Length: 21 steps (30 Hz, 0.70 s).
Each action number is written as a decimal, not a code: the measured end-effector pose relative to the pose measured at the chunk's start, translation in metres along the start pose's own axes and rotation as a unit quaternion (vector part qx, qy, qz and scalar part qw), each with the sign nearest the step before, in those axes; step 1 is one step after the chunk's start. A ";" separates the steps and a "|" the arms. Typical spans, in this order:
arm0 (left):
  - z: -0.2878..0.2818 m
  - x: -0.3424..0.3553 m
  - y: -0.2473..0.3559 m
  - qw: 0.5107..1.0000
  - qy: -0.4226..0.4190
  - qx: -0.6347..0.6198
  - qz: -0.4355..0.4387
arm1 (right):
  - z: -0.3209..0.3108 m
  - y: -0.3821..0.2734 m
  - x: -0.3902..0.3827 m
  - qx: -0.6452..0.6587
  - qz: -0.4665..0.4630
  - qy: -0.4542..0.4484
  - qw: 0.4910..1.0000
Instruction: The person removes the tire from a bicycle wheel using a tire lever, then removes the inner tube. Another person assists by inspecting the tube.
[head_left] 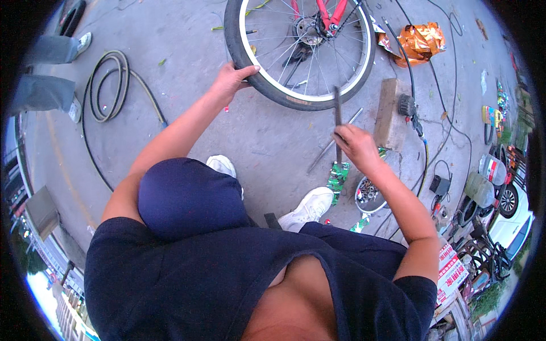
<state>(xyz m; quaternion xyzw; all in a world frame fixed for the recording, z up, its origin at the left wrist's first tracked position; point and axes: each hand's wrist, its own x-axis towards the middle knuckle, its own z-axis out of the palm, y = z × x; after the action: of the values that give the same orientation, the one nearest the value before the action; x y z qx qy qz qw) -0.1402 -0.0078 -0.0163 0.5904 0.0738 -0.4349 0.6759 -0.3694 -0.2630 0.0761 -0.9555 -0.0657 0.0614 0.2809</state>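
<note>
A bicycle wheel (pixel 301 104) with a black tire, white rim and red frame parts at its hub lies in front of me. My left hand (pixel 232 79) is closed on the tire at its near left side, thumb on top and fingers partly hidden beneath. In my right hand (pixel 357 146) is a dark flat metal bar (pixel 338 105), gripped near its lower part. The bar's far end overlaps the near right part of the tire; contact cannot be made out. Beside that hand, a thin metal rod (pixel 324 152) lies on the ground.
A wooden block (pixel 389 113) stands right of the wheel, by an air hose with a gauge (pixel 406 105). Near my right shoe are a bowl of small metal parts (pixel 371 199) and a green wrapper (pixel 339 176). A coiled hose (pixel 107 85) and a person's legs (pixel 48 94) are left.
</note>
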 end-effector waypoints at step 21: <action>-0.047 0.041 -0.001 0.979 -0.197 -0.035 0.034 | 0.126 -0.137 0.092 0.125 0.284 0.123 0.943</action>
<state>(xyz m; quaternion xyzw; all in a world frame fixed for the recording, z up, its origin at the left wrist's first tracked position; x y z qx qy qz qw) -0.0966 0.0120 -0.0557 0.4717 -0.0656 -0.5162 0.7118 -0.3104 -0.0672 0.0378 -0.8917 0.2516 0.0288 0.3752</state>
